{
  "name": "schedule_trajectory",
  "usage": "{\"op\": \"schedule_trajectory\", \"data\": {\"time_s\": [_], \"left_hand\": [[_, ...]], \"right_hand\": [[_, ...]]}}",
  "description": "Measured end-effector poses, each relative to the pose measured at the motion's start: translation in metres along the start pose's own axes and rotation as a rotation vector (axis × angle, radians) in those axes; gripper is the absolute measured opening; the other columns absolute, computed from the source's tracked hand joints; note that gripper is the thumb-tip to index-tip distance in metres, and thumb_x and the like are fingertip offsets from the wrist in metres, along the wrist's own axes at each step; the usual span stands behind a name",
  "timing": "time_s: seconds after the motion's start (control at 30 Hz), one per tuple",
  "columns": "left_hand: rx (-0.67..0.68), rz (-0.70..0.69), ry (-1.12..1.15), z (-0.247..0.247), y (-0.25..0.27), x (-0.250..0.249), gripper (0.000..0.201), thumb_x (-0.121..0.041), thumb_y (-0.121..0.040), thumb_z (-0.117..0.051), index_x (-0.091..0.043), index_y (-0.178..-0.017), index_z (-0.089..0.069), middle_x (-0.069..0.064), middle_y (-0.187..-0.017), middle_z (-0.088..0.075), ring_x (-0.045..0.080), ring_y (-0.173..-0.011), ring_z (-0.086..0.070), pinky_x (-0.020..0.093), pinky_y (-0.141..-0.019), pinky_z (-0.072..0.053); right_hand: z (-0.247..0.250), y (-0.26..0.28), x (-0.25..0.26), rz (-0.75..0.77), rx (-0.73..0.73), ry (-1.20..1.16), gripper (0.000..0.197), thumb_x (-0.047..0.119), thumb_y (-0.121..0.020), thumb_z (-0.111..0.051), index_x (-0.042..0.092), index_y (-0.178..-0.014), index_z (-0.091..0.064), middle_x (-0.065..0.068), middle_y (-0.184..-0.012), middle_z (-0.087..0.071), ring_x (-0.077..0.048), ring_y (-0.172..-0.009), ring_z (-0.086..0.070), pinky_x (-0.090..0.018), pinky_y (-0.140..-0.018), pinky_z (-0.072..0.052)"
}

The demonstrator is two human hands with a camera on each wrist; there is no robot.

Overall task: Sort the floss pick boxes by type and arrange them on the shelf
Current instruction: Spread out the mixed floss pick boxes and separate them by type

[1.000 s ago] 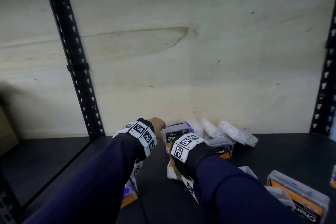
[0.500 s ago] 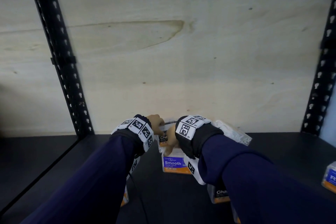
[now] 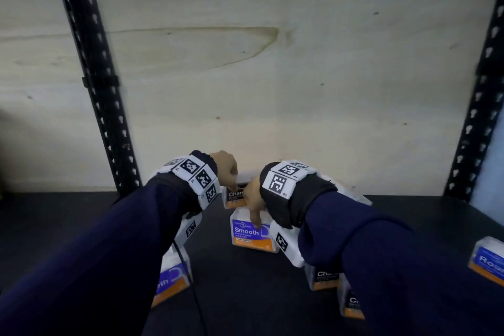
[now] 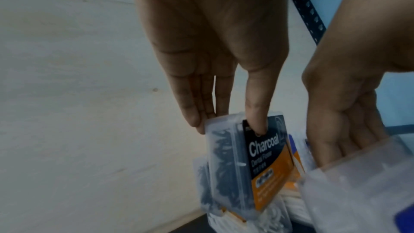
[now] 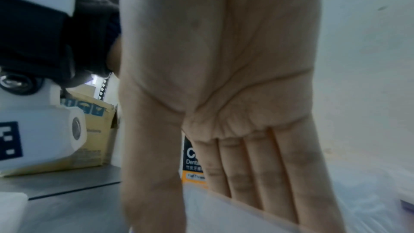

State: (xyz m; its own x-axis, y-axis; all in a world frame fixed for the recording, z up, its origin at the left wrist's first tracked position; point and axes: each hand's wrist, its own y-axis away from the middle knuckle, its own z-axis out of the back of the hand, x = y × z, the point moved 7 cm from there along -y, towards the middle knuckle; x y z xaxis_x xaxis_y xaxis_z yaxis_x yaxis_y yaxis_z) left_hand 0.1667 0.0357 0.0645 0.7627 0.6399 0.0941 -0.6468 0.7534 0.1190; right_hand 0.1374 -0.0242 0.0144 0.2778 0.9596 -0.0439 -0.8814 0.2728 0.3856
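My left hand [image 3: 231,179] pinches the top of an upright Charcoal box [image 3: 235,196] near the back wall, thumb on its black label and fingers behind it. The left wrist view shows that hand [image 4: 226,127] and the Charcoal box [image 4: 264,162] full of dark picks. Just in front stands a blue-and-orange Smooth box [image 3: 252,234]. My right hand [image 3: 255,213] grips its top, thumb on the near face. In the right wrist view the right hand [image 5: 208,206] has its fingers behind the Smooth box's clear lid [image 5: 224,219].
On the black shelf [image 3: 240,294] stand another Smooth box [image 3: 171,281] under my left arm, two Charcoal boxes [image 3: 326,277] under my right arm, and a blue box [image 3: 488,262] at the far right. White floss bags [image 3: 364,199] lie behind my right wrist. Black uprights [image 3: 95,76] frame the bay.
My right hand has moved away from me toward the wall with the Smooth box, which now stands just in front of the Charcoal box. My left hand stays on the Charcoal box.
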Motion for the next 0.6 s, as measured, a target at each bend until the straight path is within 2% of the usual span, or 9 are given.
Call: {"op": "schedule_trajectory", "data": {"time_s": [0.03,0.1,0.17,0.3,0.4,0.43,0.47,0.53,0.6], "left_hand": [[-0.014,0.003,0.006,0.005,0.008,0.005,0.039,-0.028,-0.082,-0.065,-0.001,-0.110,-0.066,0.006,-0.089,-0.058,0.020,-0.082,-0.050,0.027,-0.068,-0.038],[-0.023,0.009,0.025,0.009,0.023,0.015,0.039,-0.028,-0.082,-0.065,-0.003,-0.112,-0.066,0.010,-0.095,-0.064,0.018,-0.084,-0.052,0.027,-0.071,-0.041],[-0.029,0.039,0.039,0.012,0.040,0.025,0.038,-0.027,-0.083,-0.065,-0.005,-0.114,-0.065,0.011,-0.110,-0.068,0.018,-0.089,-0.053,0.027,-0.077,-0.042],[-0.077,0.083,0.047,0.017,0.071,0.047,0.038,-0.027,-0.081,-0.067,-0.008,-0.114,-0.066,0.009,-0.116,-0.067,0.018,-0.092,-0.055,0.026,-0.082,-0.045],[-0.099,0.125,0.061,0.017,0.089,0.061,0.038,-0.027,-0.080,-0.069,-0.008,-0.112,-0.067,0.009,-0.115,-0.068,0.021,-0.095,-0.056,0.026,-0.081,-0.044],[-0.101,0.138,0.062,0.018,0.096,0.064,0.038,-0.028,-0.080,-0.069,-0.008,-0.112,-0.067,0.009,-0.115,-0.067,0.019,-0.092,-0.055,0.024,-0.078,-0.042],[-0.108,0.143,0.068,0.018,0.100,0.067,0.038,-0.028,-0.080,-0.069,-0.008,-0.113,-0.066,0.009,-0.115,-0.067,0.017,-0.089,-0.052,0.023,-0.076,-0.041],[-0.118,0.161,0.077,0.019,0.109,0.072,0.038,-0.029,-0.081,-0.068,-0.008,-0.112,-0.067,0.009,-0.115,-0.067,0.016,-0.088,-0.050,0.023,-0.075,-0.040],[-0.135,0.176,0.095,0.019,0.115,0.075,0.037,-0.029,-0.080,-0.068,-0.008,-0.111,-0.067,0.010,-0.114,-0.068,0.016,-0.088,-0.051,0.023,-0.075,-0.039]], "right_hand": [[0.004,0.018,0.011,0.012,0.029,0.054,0.053,0.052,-0.030,-0.082,0.018,-0.063,-0.057,0.002,-0.072,-0.065,-0.016,-0.072,-0.063,-0.034,-0.081,-0.055],[0.002,0.053,0.031,0.045,0.070,0.097,0.034,0.042,-0.067,-0.076,0.021,-0.063,-0.049,0.004,-0.067,-0.055,-0.011,-0.063,-0.052,-0.024,-0.071,-0.049],[-0.005,0.067,0.045,0.085,0.107,0.093,0.029,0.031,-0.084,-0.065,0.016,-0.066,-0.048,0.003,-0.067,-0.051,-0.009,-0.059,-0.047,-0.020,-0.059,-0.040],[-0.021,0.070,0.078,0.196,0.082,0.056,0.025,0.032,-0.085,-0.063,0.008,-0.085,-0.058,0.001,-0.065,-0.050,-0.011,-0.056,-0.046,-0.021,-0.054,-0.038],[-0.033,0.070,0.098,0.258,0.043,0.074,0.032,0.032,-0.086,-0.062,0.005,-0.070,-0.056,-0.002,-0.065,-0.049,-0.016,-0.056,-0.046,-0.026,-0.053,-0.037],[-0.036,0.071,0.103,0.268,0.026,0.069,0.030,0.031,-0.086,-0.062,0.003,-0.077,-0.059,-0.005,-0.071,-0.051,-0.020,-0.062,-0.048,-0.027,-0.055,-0.039],[-0.039,0.071,0.106,0.276,0.001,0.052,0.031,0.030,-0.086,-0.062,0.000,-0.093,-0.063,-0.008,-0.081,-0.053,-0.022,-0.071,-0.050,-0.027,-0.060,-0.040],[-0.041,0.072,0.107,0.267,-0.058,-0.002,0.043,0.029,-0.087,-0.061,-0.004,-0.116,-0.058,-0.017,-0.099,-0.057,-0.025,-0.085,-0.052,-0.030,-0.064,-0.042],[-0.042,0.075,0.105,0.282,-0.105,-0.090,0.041,0.033,-0.090,-0.056,-0.002,-0.111,-0.058,-0.018,-0.107,-0.062,-0.028,-0.091,-0.058,-0.031,-0.069,-0.044]]}}
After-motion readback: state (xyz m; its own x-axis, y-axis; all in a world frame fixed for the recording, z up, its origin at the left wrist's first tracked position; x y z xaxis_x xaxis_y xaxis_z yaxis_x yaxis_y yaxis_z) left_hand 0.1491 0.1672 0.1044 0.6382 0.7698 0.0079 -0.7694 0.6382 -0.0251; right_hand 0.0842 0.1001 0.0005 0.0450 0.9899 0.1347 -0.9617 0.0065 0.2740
